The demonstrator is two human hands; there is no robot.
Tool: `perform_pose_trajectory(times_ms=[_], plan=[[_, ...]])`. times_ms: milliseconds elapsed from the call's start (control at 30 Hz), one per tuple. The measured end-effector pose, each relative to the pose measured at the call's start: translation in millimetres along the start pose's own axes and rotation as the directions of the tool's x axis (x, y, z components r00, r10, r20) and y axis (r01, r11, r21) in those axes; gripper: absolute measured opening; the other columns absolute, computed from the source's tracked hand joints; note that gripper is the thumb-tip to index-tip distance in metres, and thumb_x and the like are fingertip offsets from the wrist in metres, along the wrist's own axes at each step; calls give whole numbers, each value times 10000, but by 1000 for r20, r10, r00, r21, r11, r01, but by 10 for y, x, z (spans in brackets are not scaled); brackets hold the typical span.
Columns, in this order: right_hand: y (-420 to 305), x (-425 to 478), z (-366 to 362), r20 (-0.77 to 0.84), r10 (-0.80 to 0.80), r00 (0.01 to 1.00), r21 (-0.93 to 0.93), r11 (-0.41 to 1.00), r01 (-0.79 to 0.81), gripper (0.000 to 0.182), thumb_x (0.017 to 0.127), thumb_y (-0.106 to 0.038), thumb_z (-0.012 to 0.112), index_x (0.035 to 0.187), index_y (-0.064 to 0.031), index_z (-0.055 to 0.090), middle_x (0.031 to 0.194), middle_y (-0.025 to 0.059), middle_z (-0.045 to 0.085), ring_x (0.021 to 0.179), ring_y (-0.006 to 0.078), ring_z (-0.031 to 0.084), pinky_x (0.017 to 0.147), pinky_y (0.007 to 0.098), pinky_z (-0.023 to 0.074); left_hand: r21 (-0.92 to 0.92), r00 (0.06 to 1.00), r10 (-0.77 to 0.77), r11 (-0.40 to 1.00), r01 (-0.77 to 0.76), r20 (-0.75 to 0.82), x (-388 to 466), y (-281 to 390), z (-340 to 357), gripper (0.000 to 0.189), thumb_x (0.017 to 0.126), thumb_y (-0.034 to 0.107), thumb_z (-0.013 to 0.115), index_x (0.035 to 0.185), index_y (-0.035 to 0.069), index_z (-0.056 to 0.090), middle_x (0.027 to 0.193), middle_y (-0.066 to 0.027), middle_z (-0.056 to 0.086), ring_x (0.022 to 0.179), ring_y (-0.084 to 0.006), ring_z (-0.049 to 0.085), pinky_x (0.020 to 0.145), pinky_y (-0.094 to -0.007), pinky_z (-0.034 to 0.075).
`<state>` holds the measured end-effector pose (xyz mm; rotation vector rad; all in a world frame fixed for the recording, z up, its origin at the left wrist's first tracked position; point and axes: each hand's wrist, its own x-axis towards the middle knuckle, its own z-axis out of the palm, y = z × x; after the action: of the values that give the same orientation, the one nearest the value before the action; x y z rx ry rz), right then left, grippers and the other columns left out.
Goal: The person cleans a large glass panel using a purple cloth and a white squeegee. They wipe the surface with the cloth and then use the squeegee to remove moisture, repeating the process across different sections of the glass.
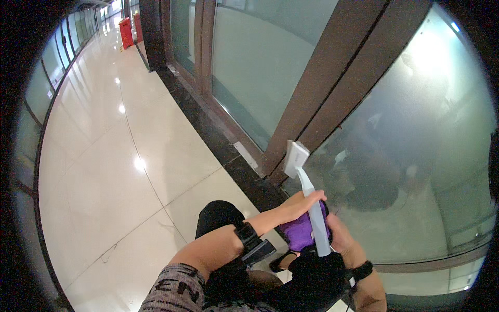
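Observation:
A brush-like tool [317, 226] with a long pale grey handle and a white rectangular head slants up in front of me, its head near the foot of the brown door frame [331, 89]. My left hand [302, 206] lies across the upper handle, fingers around it. Behind the handle is a purple cloth [298, 234], under my left hand and beside my right. My right hand [340, 236] is at the cloth's right edge, partly blurred; whether its fingers grip the cloth does not show.
Frosted glass panels [265, 62] in brown frames rise ahead and to the right. A black stone sill [210, 136] runs along their base, beside a glossy tiled floor [117, 195]. Far down the corridor stands a red floor sign [126, 33]. My bent knees are below my hands.

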<state>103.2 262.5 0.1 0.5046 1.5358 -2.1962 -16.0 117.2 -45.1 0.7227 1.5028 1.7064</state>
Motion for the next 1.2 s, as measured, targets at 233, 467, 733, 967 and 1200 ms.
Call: perform_pose_trajectory(times_ms=[233,467,733,967,1200], plan=[[440,-201,125,-183,32,983,-313,946,-89,508,695,-152,712,1123,16,494,957,64,580,833,139,555,729,289,461,201,913,-219,967,156,344,-229,-282,183,525,830,467,575,1128,35,562,1039,-91,596,953,-180,544,852,-312,427],[723,-124,18,-92,-321,943,-463,852,245,429,717,-126,616,1105,6,491,953,67,584,855,142,560,749,286,464,380,971,-165,921,89,171,-453,-268,263,373,819,272,638,1081,12,587,1023,-95,628,928,-166,577,822,-315,468],[561,-409,85,-151,-617,772,-797,538,274,397,653,-164,649,985,21,534,807,248,606,769,388,614,682,412,489,717,868,-375,696,33,324,-640,-142,191,592,788,530,585,1102,28,576,1013,-171,626,948,-299,593,815,-353,451],[437,-413,87,-180,-682,708,-795,525,303,405,673,-62,605,1057,2,492,823,220,614,777,365,614,695,403,490,997,567,-823,10,82,-39,-654,-1253,369,450,737,442,596,978,66,656,905,-161,651,884,-325,607,728,-389,481],[370,-392,366,-88,-538,838,-881,435,187,465,675,-75,627,1107,-3,469,847,220,605,785,373,623,674,383,511,951,560,-785,307,-23,267,-1271,-3519,643,339,755,347,596,984,108,669,949,-133,650,884,-316,610,732,-420,482]])
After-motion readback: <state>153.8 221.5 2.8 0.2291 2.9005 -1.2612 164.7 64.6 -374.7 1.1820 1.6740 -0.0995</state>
